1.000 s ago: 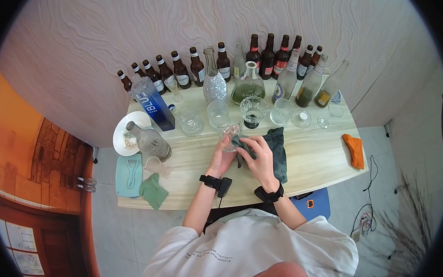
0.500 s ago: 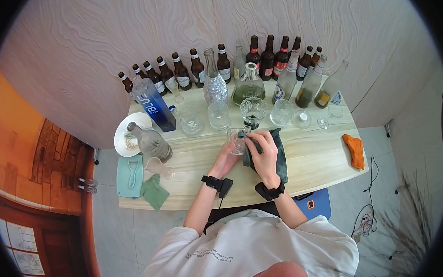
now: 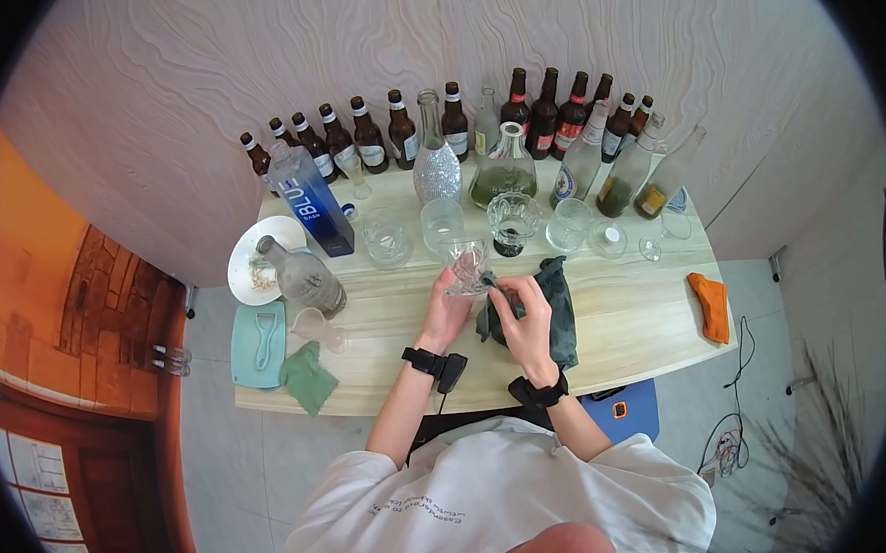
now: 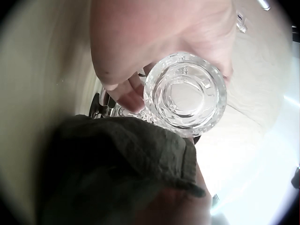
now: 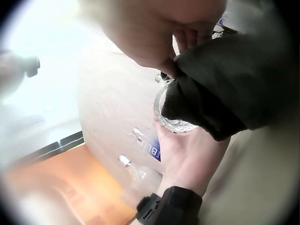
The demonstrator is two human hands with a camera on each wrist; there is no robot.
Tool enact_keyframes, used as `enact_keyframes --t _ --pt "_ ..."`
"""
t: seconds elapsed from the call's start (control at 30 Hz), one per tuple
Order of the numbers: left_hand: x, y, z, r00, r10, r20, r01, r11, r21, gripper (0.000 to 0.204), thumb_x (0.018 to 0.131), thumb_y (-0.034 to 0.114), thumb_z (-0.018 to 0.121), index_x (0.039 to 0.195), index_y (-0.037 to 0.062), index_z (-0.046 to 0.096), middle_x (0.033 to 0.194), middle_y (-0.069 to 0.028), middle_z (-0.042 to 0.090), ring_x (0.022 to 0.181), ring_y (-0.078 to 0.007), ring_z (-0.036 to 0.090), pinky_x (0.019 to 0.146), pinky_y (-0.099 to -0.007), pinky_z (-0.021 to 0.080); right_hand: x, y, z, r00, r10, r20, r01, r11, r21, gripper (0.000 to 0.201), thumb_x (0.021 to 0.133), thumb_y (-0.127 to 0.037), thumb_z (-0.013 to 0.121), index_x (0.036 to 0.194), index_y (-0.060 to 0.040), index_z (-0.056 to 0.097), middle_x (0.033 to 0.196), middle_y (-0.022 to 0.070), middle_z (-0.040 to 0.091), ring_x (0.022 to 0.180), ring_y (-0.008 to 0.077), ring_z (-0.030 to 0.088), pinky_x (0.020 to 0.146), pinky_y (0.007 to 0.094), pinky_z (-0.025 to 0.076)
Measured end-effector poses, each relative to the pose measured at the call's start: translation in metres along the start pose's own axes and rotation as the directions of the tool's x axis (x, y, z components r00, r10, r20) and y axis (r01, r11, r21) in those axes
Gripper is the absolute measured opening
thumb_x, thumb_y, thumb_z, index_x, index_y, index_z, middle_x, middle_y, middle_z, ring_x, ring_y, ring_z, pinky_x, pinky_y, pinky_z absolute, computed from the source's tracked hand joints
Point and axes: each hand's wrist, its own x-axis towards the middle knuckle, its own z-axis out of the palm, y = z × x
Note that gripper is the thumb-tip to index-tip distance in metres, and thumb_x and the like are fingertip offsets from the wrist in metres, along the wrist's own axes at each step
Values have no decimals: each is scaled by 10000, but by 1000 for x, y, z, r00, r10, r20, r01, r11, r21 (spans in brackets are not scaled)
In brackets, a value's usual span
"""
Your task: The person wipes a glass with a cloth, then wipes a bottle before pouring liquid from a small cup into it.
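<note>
My left hand (image 3: 445, 314) holds a clear cut-glass tumbler (image 3: 465, 259) above the middle of the table. In the left wrist view the round base of the tumbler (image 4: 185, 96) faces the camera, with the hand curled behind it. My right hand (image 3: 532, 324) pinches a dark grey-green cloth (image 3: 561, 315) beside the tumbler, and the rest of the cloth hangs toward the tabletop. From the right wrist, the cloth (image 5: 206, 89) overlaps the tumbler's rim and hides part of its inside. The right fingertips are partly covered by the cloth.
Several glasses stand just beyond my hands, including a fluted glass (image 3: 512, 218). Behind them are a green-tinted decanter (image 3: 503, 178) and brown bottles (image 3: 403, 138). A blue bottle (image 3: 311, 198), plate (image 3: 237, 267) and green cloth (image 3: 309, 379) lie left; an orange cloth (image 3: 709, 308) lies right.
The tumbler shifted right, then slightly back left and away from me. The cloth end my right hand pinches has moved from the tumbler's front to its lower right side.
</note>
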Motion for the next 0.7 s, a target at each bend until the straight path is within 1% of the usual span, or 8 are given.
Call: enact_keyframes --t 0.1,0.2,0.3,0.4,0.5,0.6,0.67,0.7 --pt "-3 12 22 1000 5 -9 -4 997 80 792 1042 600 616 1595 52 471 1547 -82 579 1453 -223 514 1261 -446 327 0 -8 0 999 -37 9 37 999 2 180 928 -10 809 1096 0 744 997 96 709 835 214 658 759 321 527" --pt "-5 12 28 998 -24 -50 27 999 43 804 1028 563 663 1616 63 435 1523 -91 585 1446 -227 524 1230 -442 377 0 -6 3 997 -75 34 75 997 -8 179 926 -5 808 1094 -3 747 1010 104 711 860 229 680 767 331 541" --pt "-7 8 23 1000 -6 3 5 985 172 806 1013 491 717 1631 78 408 1495 -91 591 1406 -225 553 1187 -432 430 -3 -3 6 994 -104 29 105 994 -40 174 927 2 802 1090 -6 743 1026 116 713 875 248 693 774 341 552" --pt "-4 8 17 997 -51 53 43 990 136 819 976 460 770 1618 81 430 1494 -81 591 1391 -211 564 1176 -431 448 3 -10 3 992 -123 -26 122 991 -60 184 919 4 793 1093 -11 735 1015 137 700 890 316 710 779 377 562" --pt "-8 13 26 991 -119 62 116 992 57 877 950 499 783 1628 74 424 1485 -69 599 1404 -196 554 1210 -424 420 16 -11 0 994 -82 -76 76 994 -73 176 929 8 781 1094 -7 723 1025 139 694 896 320 700 783 381 555" --pt "-7 11 23 989 -137 56 130 985 115 953 929 572 775 1646 64 407 1523 -74 585 1427 -192 537 1234 -417 391 30 -7 -4 993 -48 -108 42 998 -56 169 956 -5 762 1117 -11 710 1033 134 690 906 307 685 782 379 541" --pt "-7 13 27 990 -115 84 106 988 109 923 967 576 721 1656 58 390 1549 -78 572 1436 -202 531 1244 -414 377 36 3 -6 991 -48 -128 38 996 -78 176 978 -37 759 1143 -13 702 1024 129 694 923 290 682 774 368 531" --pt "-7 14 29 990 -103 97 93 990 106 909 986 578 695 1661 56 382 1562 -80 565 1440 -207 527 1249 -413 370 36 5 -6 993 -16 -114 8 998 -66 177 982 -45 759 1145 -11 702 1022 129 696 921 285 683 768 364 529"
